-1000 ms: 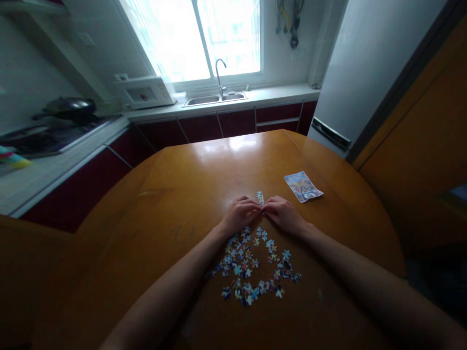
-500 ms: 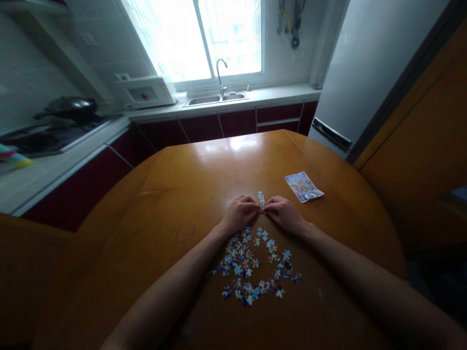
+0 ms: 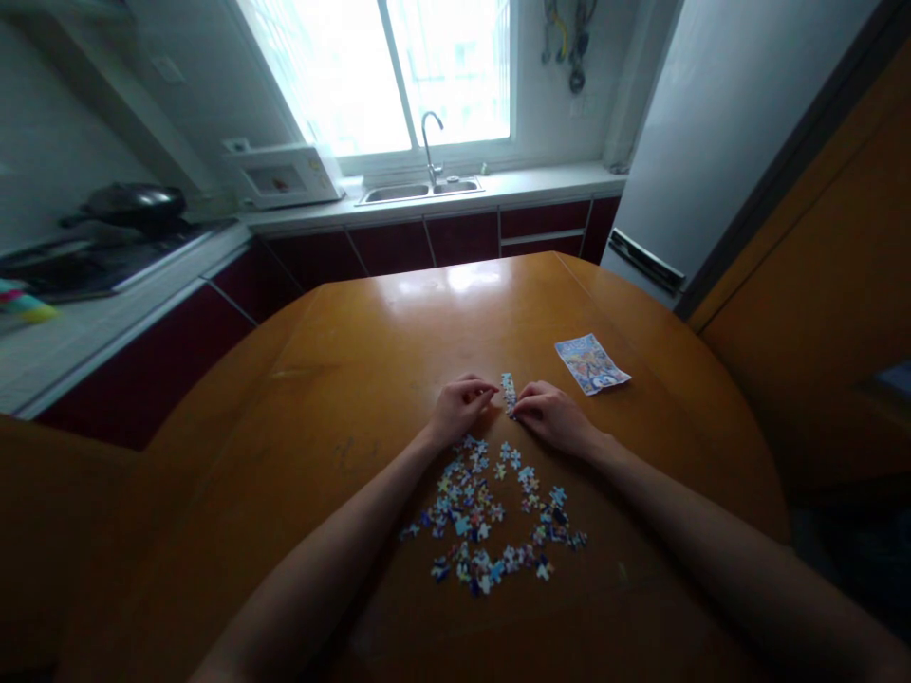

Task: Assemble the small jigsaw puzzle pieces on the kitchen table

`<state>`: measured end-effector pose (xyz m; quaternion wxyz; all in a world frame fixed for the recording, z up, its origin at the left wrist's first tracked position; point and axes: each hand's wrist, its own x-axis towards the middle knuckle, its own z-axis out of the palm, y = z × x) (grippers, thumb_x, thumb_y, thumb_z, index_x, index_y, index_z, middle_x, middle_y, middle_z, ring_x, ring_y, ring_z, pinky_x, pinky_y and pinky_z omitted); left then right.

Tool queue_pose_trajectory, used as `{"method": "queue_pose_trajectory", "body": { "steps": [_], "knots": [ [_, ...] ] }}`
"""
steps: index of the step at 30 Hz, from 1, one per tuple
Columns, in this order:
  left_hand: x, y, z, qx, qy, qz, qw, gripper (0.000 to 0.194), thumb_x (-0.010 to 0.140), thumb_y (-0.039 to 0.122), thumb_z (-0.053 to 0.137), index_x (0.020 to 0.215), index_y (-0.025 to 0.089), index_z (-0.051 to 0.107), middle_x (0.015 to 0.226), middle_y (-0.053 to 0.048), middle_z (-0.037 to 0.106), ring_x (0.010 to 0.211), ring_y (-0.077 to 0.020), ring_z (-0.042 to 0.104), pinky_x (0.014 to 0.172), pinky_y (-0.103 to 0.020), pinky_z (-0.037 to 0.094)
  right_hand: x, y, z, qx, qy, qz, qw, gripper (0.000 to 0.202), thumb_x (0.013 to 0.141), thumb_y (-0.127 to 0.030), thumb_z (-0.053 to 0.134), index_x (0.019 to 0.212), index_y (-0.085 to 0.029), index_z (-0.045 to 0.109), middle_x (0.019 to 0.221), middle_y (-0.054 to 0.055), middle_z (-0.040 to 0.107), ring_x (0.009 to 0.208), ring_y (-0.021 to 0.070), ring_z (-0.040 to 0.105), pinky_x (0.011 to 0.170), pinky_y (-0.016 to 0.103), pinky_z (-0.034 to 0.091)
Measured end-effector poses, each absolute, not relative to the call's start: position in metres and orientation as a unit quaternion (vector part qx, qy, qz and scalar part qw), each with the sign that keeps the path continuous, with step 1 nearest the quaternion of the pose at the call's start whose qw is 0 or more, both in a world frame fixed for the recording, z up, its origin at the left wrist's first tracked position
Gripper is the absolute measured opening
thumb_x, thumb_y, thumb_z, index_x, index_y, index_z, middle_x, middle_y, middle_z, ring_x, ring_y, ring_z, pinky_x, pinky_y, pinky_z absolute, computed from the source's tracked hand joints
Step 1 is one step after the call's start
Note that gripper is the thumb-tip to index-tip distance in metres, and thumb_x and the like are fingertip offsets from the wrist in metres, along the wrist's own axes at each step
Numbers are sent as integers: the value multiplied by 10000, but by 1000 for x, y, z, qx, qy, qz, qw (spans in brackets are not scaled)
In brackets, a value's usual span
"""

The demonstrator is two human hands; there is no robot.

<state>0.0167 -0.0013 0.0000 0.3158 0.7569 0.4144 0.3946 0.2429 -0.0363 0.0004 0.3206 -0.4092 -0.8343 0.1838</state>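
Observation:
A narrow strip of joined jigsaw pieces (image 3: 508, 391) lies on the table between my hands. My right hand (image 3: 556, 415) has its fingertips pinched at the strip's near end, on a jigsaw piece mostly hidden by them. To the left of the strip, a small gap away, my left hand (image 3: 459, 408) hovers with fingers loosely extended and nothing visible in them. Nearer to me, loose jigsaw pieces (image 3: 466, 503) in blue, white and other colours are scattered between my forearms.
A printed picture sheet (image 3: 592, 364) lies on the wooden table (image 3: 399, 341), beyond my right hand. Past the table's far edge are a counter with a sink (image 3: 399, 193), a microwave (image 3: 288, 177) and a stove with a wok (image 3: 135, 204). A fridge (image 3: 733, 133) stands at the right.
My left hand has drawn back leftward from the strip, and its fingers have come off the near end. My right hand stays at the strip.

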Motion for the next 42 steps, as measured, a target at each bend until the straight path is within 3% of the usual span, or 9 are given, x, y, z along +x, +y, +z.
{"method": "queue_pose_trajectory", "body": {
  "steps": [8,14,20,42],
  "knots": [
    [14,1,-9,851,337,316,249,131,879,264,701,969,275,795,892,-36,699,886,-173,604,836,-317,469,243,-36,0,-413,-832,193,317,110,869,-162,669,837,-215,760,902,63,685,891,197,619,827,333,484],
    [15,-4,-4,882,308,286,214,171,867,202,695,972,299,790,880,-23,671,892,-173,576,843,-322,460,243,-38,5,-436,-816,207,320,151,831,-74,632,844,-183,735,893,66,672,881,196,615,817,326,486],
    [16,-5,-3,894,309,259,195,222,870,165,675,1007,304,782,907,-23,666,901,-175,567,867,-338,455,244,-36,0,-429,-820,209,317,194,855,-93,617,875,-213,769,923,64,676,901,198,614,831,335,490],
    [15,-5,-2,895,291,269,208,211,910,203,626,1011,303,782,952,-38,681,916,-180,566,872,-346,477,244,-36,2,-433,-813,220,320,220,827,-60,612,827,-220,764,906,57,678,905,203,606,846,345,484]
  ]
}}
